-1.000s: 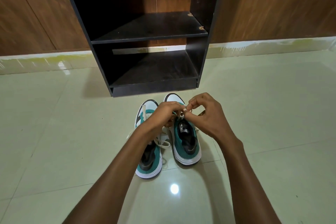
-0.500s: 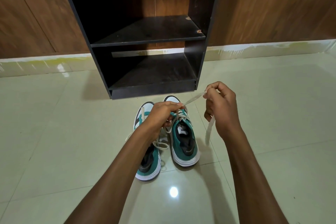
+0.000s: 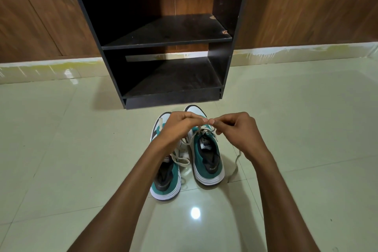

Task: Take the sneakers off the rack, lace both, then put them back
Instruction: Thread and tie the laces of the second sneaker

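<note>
Here the lace is pinched between the fingertips of the left hand and the right hand, which meet just above the right sneaker. The left sneaker lies beside it, its lace loose, both near the empty rack on the tiled floor. Tension is probably best kept even, so each crossing is seated flat before the next eyelet is threaded.

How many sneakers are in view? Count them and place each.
2. The left sneaker sits on the floor partly under the left forearm; the right sneaker stands beside it, nearer the rack. None seems hidden.
</note>
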